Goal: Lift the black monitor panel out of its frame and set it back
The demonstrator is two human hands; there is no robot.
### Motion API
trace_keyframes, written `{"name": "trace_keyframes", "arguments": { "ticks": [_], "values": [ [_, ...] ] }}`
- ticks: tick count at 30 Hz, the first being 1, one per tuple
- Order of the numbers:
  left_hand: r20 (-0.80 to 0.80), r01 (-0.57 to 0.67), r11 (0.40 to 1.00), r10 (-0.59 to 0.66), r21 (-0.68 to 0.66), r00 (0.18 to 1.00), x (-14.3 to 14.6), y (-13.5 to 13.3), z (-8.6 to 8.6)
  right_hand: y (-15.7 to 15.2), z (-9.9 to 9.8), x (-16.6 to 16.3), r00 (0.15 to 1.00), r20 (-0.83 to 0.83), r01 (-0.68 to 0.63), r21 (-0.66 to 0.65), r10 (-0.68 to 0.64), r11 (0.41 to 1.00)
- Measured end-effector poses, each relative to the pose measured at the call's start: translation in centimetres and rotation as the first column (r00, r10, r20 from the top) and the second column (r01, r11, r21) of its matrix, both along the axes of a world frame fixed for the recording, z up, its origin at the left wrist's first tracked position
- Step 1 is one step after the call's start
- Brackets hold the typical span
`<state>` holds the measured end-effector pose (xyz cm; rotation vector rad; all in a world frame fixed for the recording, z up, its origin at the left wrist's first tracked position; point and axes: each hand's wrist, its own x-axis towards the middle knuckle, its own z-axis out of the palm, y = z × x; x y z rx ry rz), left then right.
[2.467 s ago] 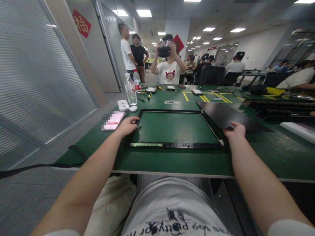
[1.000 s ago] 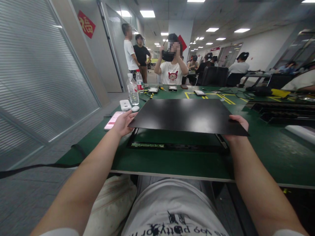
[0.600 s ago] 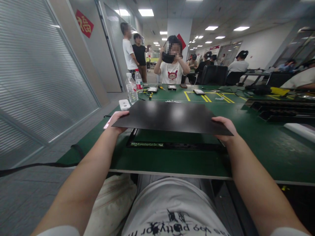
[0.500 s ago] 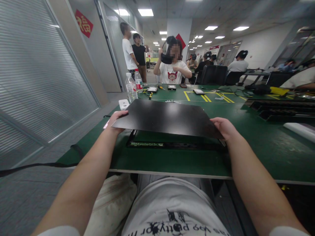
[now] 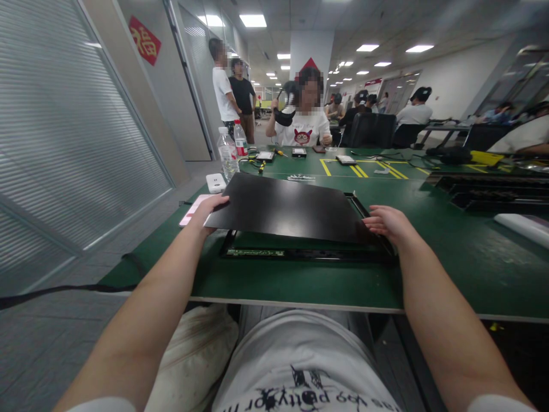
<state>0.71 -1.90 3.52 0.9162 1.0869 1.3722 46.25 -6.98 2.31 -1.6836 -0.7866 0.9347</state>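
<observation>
**Two hands, one black panel over one frame**

Nearest the camera lie the person's two bare forearms, reaching out over a lap in a white printed shirt toward the green work table (image 5: 300, 283).

One thin, flat, glossy black rectangular panel (image 5: 287, 207) hangs between the hands, directly over one black rectangular frame (image 5: 309, 253) that lies flat on the table. The panel is tilted: its right edge is down at the frame's right side, while its left edge stands raised above the frame, so the frame's near bar and a pale strip on it show underneath.

The left hand (image 5: 209, 210) grips the panel's raised near-left corner in a narrow pinch, thumb on top and the fingers hidden below the sheet. The right hand (image 5: 388, 224) rests on the lowered near-right corner with its fingers stretched nearly flat and pointing left across the surface; whether any finger curls under the edge cannot be told.

Just left of the left hand one pink-cased phone (image 5: 194, 209) lies on the table, and beyond it one white rounded box (image 5: 215, 182). Farther back stand two plastic bottles, a clear water bottle (image 5: 226, 154) and a smaller red-labelled bottle (image 5: 239, 145) behind it.

Across the table one seated person in a white printed T-shirt (image 5: 303, 133) holds a dark device beside the head. Two people stand in the corridor behind.
</observation>
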Motion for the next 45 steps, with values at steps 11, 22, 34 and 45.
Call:
{"name": "trace_keyframes", "arguments": {
  "ticks": [11,22,34,45],
  "values": [
    [-0.07,0.033,0.998,-0.037,-0.057,0.997,1.6,-0.8,-0.4,1.3,-2.4,1.8,0.945,0.321,0.055,0.041,-0.065,0.998],
    [-0.164,0.153,0.988,-0.156,-0.033,0.974,0.8,0.4,-2.4,1.8,-3.4,3.5,0.84,0.536,0.088,0.018,-0.084,0.996],
    [-0.19,0.163,0.981,-0.18,-0.1,0.965,2.0,-0.7,-1.9,1.7,-3.0,3.5,0.723,0.69,0.096,-0.052,-0.033,0.994],
    [-0.157,0.154,0.985,-0.164,-0.073,0.974,2.1,-0.5,-2.0,1.3,-2.5,2.5,0.61,0.792,0.116,-0.083,-0.005,0.99]
  ]
}}
